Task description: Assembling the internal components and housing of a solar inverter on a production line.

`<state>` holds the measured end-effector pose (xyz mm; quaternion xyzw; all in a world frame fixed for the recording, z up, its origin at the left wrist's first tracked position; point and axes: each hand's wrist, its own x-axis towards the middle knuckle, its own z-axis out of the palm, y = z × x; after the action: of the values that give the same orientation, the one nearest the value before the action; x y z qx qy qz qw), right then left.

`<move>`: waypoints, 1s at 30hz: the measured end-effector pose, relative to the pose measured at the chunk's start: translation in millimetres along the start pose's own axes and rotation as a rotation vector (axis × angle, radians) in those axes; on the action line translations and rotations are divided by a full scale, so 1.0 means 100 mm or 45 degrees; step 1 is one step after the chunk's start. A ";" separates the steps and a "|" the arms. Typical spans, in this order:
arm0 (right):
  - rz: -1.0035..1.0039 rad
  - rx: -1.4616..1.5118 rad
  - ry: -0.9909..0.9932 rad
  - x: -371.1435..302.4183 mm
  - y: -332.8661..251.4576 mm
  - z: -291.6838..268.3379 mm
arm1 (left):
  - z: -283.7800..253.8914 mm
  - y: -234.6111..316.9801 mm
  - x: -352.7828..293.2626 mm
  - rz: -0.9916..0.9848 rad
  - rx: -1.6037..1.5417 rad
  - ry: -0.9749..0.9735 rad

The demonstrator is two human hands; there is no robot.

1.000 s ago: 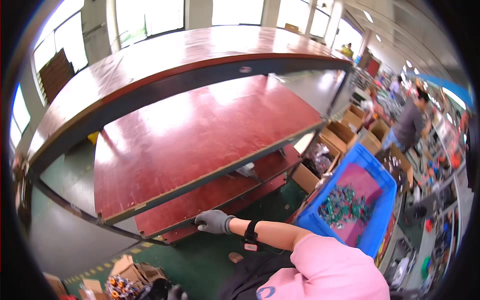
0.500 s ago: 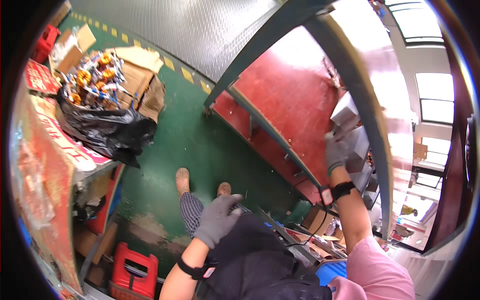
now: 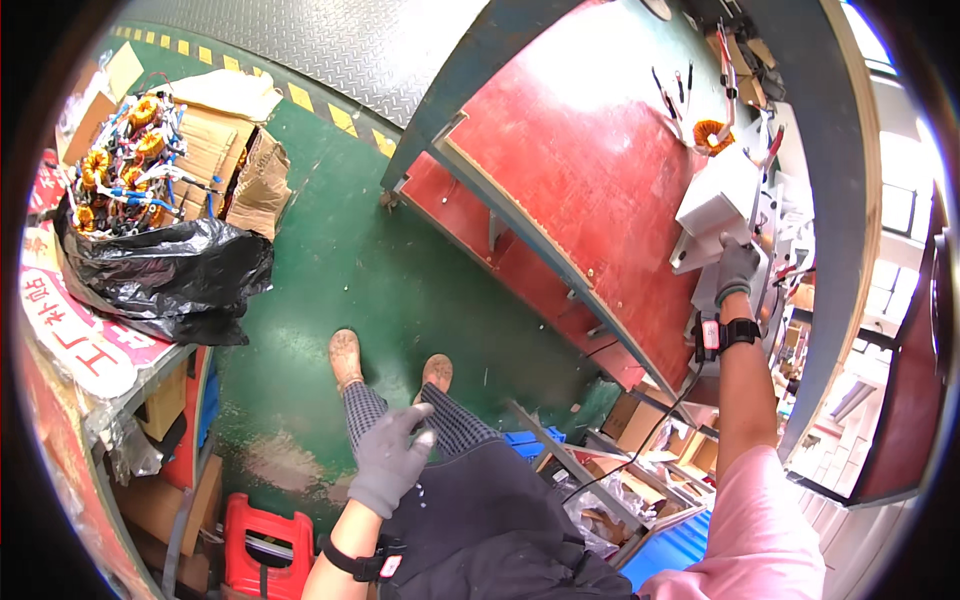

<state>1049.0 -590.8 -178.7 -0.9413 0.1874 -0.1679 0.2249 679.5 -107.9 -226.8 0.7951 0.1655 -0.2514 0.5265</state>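
My right hand, in a grey glove, reaches over the red tabletop at the right. Its fingers are closed at the near edge of a white box-shaped housing, partly hidden by the hand. More white and grey housings stand around it. Just beyond the box lies a copper-wound ring coil with wire leads. My left hand, gloved in grey too, hangs before my apron with nothing in it, its fingers apart and slightly bent.
At the left, a black plastic bag and cardboard lie under a heap of wired ring coils. A red plastic case stands low at left. Upright grey frame posts flank the table. Blue crates and cartons sit below right.
My view has shifted toward the table, bringing the coil and more housings into sight. My right hand has come onto the white housing; my left remains before my body.
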 end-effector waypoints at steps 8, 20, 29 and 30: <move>-0.183 -0.019 -0.165 -1.00 -0.54 -0.32 | 0.14 0.71 0.05 0.347 0.023 -0.039; -0.154 0.121 -0.352 -2.11 -0.78 -0.78 | 1.23 2.54 0.89 0.683 -0.315 0.253; -0.611 -0.423 0.013 -1.87 0.02 -1.54 | 1.48 3.09 1.20 0.391 0.244 0.173; -0.651 -0.642 0.058 -1.60 0.31 -1.66 | 1.48 3.12 1.20 0.394 0.204 0.237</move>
<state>834.3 -608.4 -90.9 -0.9797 -0.0136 -0.1882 -0.0679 909.1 -366.7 -107.7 0.8702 0.0689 -0.1052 0.4764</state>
